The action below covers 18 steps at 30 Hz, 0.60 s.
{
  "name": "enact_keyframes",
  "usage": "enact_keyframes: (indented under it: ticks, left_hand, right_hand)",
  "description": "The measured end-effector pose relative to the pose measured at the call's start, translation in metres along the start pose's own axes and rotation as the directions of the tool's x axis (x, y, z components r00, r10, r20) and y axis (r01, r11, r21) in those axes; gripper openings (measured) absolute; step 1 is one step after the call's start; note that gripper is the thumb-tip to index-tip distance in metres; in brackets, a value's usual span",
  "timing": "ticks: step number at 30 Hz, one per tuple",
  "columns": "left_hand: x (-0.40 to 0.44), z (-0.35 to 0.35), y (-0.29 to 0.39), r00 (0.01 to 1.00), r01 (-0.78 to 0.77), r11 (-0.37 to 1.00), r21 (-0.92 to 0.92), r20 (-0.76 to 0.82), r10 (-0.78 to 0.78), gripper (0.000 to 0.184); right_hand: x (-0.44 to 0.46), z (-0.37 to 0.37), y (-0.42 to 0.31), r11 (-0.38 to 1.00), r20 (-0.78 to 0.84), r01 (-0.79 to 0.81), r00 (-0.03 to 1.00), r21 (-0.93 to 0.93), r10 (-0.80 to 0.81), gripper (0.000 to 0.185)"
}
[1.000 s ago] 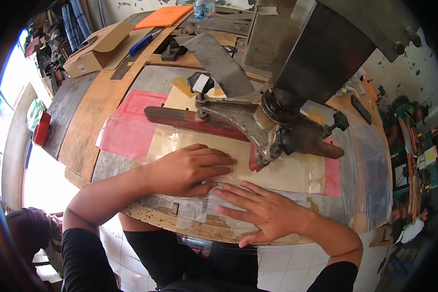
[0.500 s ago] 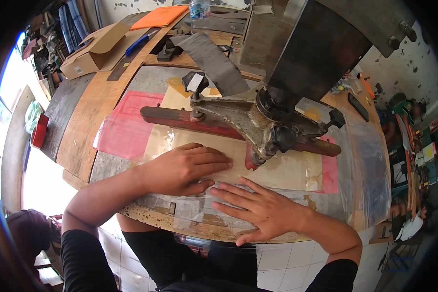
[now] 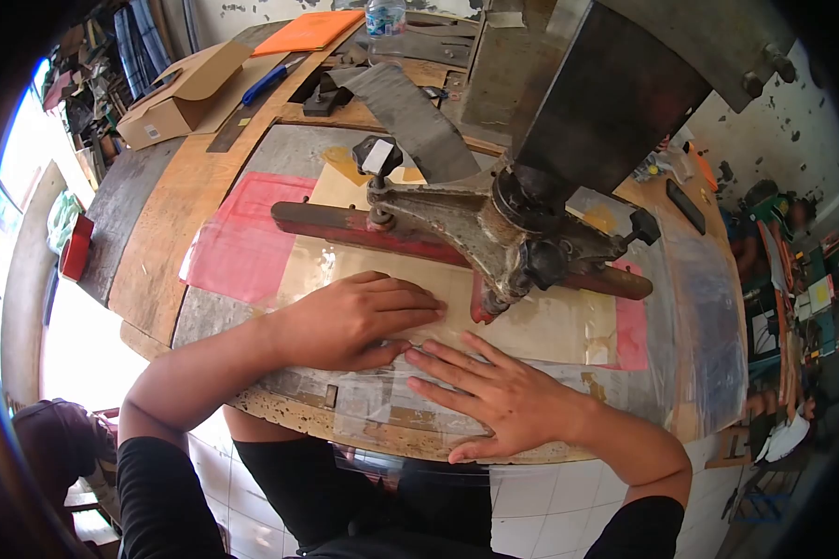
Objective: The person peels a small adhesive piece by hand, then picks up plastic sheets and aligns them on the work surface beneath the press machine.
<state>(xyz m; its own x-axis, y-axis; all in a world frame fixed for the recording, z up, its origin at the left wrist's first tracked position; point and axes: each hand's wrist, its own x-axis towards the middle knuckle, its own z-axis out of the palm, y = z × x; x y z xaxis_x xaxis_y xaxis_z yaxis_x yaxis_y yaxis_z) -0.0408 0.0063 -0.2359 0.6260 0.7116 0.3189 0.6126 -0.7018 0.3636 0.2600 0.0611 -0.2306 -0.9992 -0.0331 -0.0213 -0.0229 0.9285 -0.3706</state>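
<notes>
Folder (image 3: pixel 309 33): orange; sheet (image 3: pixel 238 238): pink; box (image 3: pixel 182 98): tan-brown; metal bar (image 3: pixel 410 244): worn red, blackish; cutter (image 3: pixel 264 84): blue

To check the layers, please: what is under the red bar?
Below the red bar, a cream sheet shows, with pink material near both ends. What the bar itself covers cannot be seen.
</notes>
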Motion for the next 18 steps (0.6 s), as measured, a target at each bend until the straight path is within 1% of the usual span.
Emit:
enact_keyframes:
  ticks: [3, 5, 6, 8, 9, 11, 12, 14, 15, 17, 18]
  left_hand:
    - [-0.0006, -0.0023, 0.0003, 1.0, 0.009, 1.0, -0.014, 0.011, -0.009, 0.055]
    - [-0.0003, -0.0014, -0.0004, 1.0, -0.011, 1.0, -0.011, -0.005, 0.011, 0.056]
    - [-0.0005, -0.0016, -0.0004, 1.0, -0.012, 1.0, -0.01, -0.005, 0.012, 0.056]
    - [0.0001, -0.0022, -0.0004, 1.0, -0.008, 1.0, -0.017, 0.007, 0.008, 0.055]
    - [0.0007, -0.0027, -0.0001, 1.0, -0.01, 1.0, -0.015, 0.007, 0.01, 0.055]
    - [0.0009, -0.0034, 0.0011, 1.0, -0.013, 1.0, -0.015, 0.0, 0.013, 0.053]
    - [0.001, -0.0035, 0.0008, 1.0, -0.013, 1.0, -0.015, 0.001, 0.013, 0.053]
    - [0.0016, -0.003, 0.0002, 1.0, -0.024, 1.0, -0.015, -0.004, 0.024, 0.05]
    - [0.0017, -0.0027, 0.0002, 1.0, -0.025, 1.0, -0.016, -0.004, 0.024, 0.05]
    - [0.0016, -0.0027, 0.0002, 1.0, -0.023, 1.0, -0.019, -0.005, 0.023, 0.048]
    - [0.0016, -0.0024, 0.0006, 1.0, -0.023, 1.0, -0.019, -0.005, 0.022, 0.048]
  right_hand:
    - [-0.0003, 0.0006, 0.0008, 0.998, -0.038, 0.052, 0.998, -0.032, -0.053, 0.09]
    - [0.001, 0.0013, 0.001, 0.998, -0.028, 0.015, 1.0, 0.061, -0.013, 0.089]
    - [0.001, 0.0009, 0.0014, 0.998, -0.029, 0.015, 0.999, 0.06, -0.013, 0.089]
    - [0.0004, -0.001, 0.0027, 0.992, -0.107, 0.075, 0.992, 0.102, -0.065, 0.089]
    - [0.0005, -0.0019, 0.0024, 0.992, -0.108, 0.075, 0.992, 0.1, -0.064, 0.089]
    - [0.0013, -0.0029, 0.0012, 0.998, -0.102, 0.058, 0.993, 0.009, -0.056, 0.088]
    - [0.0016, -0.003, 0.002, 0.998, -0.103, 0.057, 0.993, 0.01, -0.056, 0.088]
    - [0.0014, -0.0028, 0.0036, 0.994, -0.087, 0.064, 0.995, 0.093, -0.055, 0.088]
    - [0.001, -0.0032, 0.0029, 0.994, -0.087, 0.063, 0.995, 0.094, -0.054, 0.088]
    - [0.0009, -0.0048, 0.0016, 0.998, -0.076, 0.059, 0.995, -0.012, -0.06, 0.091]
    - [0.001, -0.004, 0.0028, 0.998, -0.076, 0.059, 0.995, -0.013, -0.06, 0.091]
